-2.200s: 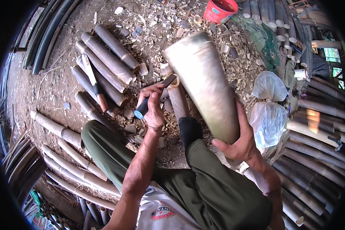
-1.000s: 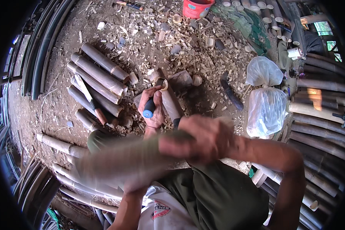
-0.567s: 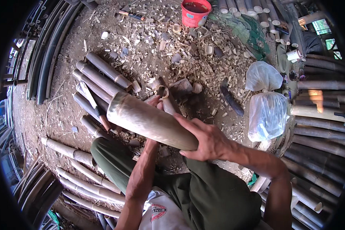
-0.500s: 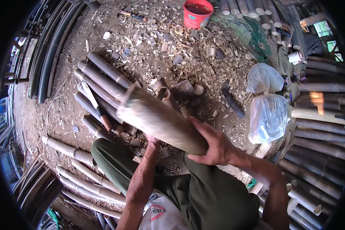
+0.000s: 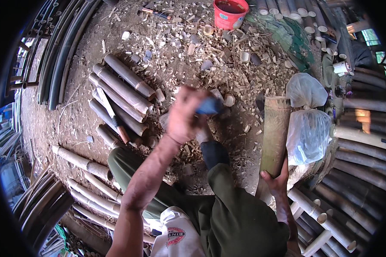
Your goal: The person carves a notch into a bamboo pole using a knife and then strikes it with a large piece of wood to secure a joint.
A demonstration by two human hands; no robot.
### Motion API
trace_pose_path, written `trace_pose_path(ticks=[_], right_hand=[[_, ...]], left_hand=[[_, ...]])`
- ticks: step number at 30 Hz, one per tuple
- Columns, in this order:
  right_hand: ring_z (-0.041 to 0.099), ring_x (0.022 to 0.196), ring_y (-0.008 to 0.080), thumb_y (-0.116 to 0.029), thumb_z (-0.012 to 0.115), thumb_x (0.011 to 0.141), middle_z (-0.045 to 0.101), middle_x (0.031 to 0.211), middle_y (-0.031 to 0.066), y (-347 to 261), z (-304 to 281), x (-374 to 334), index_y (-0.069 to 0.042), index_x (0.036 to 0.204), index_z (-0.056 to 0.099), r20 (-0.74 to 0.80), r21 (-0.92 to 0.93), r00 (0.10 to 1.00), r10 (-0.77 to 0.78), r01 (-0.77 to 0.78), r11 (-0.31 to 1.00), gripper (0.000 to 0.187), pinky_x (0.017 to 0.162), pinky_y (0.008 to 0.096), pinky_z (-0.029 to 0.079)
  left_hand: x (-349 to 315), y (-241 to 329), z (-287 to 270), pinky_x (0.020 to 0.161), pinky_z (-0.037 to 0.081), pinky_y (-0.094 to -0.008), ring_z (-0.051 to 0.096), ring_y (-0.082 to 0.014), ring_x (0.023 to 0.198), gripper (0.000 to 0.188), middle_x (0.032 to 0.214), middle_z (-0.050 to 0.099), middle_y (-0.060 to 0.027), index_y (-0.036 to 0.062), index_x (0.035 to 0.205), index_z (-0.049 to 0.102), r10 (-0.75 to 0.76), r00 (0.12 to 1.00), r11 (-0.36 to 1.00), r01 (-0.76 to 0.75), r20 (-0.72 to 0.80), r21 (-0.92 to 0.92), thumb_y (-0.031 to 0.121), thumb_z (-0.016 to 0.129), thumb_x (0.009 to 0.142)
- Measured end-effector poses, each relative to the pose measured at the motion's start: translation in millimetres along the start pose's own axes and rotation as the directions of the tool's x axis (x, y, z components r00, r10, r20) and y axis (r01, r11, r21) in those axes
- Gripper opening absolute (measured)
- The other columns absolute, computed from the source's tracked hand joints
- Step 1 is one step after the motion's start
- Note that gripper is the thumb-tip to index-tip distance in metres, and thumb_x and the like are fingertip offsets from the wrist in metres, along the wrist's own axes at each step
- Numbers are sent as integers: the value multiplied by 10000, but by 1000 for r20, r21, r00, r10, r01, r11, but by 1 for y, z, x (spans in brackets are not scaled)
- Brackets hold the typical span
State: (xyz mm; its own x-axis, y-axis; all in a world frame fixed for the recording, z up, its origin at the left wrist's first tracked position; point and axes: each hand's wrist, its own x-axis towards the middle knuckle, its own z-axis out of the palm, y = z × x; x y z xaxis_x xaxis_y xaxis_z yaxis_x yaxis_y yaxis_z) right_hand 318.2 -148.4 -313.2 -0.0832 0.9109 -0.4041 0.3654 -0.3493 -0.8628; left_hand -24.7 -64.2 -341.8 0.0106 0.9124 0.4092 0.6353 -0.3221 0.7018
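My right hand point(image 5: 277, 177) grips the lower part of a thick, greenish-brown bamboo tube point(image 5: 275, 132), which stands nearly upright beside my right knee. My left hand point(image 5: 183, 115) is raised over the wood chips, in front of my knees, and is smeared by motion. A blurred blue thing point(image 5: 209, 106) shows at its fingers; whether the hand holds it, I cannot make out. To the left, several short bamboo pieces point(image 5: 126, 92) lie side by side. A long-bladed knife point(image 5: 106, 103) with a brown handle rests on them.
Wood chips point(image 5: 188, 55) cover the ground, with a red bucket point(image 5: 230, 17) of dark liquid at the far side. Tied clear plastic bags point(image 5: 309, 137) sit right of the tube. Bamboo poles point(image 5: 364, 171) are stacked along the right, and more poles point(image 5: 66, 55) lean at the far left.
The bamboo tube has swung from lying across my lap to standing at my right, held only by my right hand. My left hand has let go of it and moved up and forward.
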Motion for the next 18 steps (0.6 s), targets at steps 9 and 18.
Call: trace_pose_path(ticks=[9,18], right_hand=[[447,1239,263,-244,783,694,422,1354,180,8,12,-9,25,1484,189,-23,89,1000,-1,3,996,1024,1050,384,372],[439,1244,277,-296,780,700,397,1373,188,4,10,0,22,1485,188,19,-14,1000,-19,19,1000,1034,1040,399,373]], left_hand=[[-41,4,68,654,393,-382,497,-257,711,202,723,491,-36,125,740,581,-33,991,998,39,131,-44,151,769,671],[-38,-7,68,649,401,-379,504,-261,711,184,722,497,-45,108,723,565,-7,994,998,13,108,-55,101,739,664]])
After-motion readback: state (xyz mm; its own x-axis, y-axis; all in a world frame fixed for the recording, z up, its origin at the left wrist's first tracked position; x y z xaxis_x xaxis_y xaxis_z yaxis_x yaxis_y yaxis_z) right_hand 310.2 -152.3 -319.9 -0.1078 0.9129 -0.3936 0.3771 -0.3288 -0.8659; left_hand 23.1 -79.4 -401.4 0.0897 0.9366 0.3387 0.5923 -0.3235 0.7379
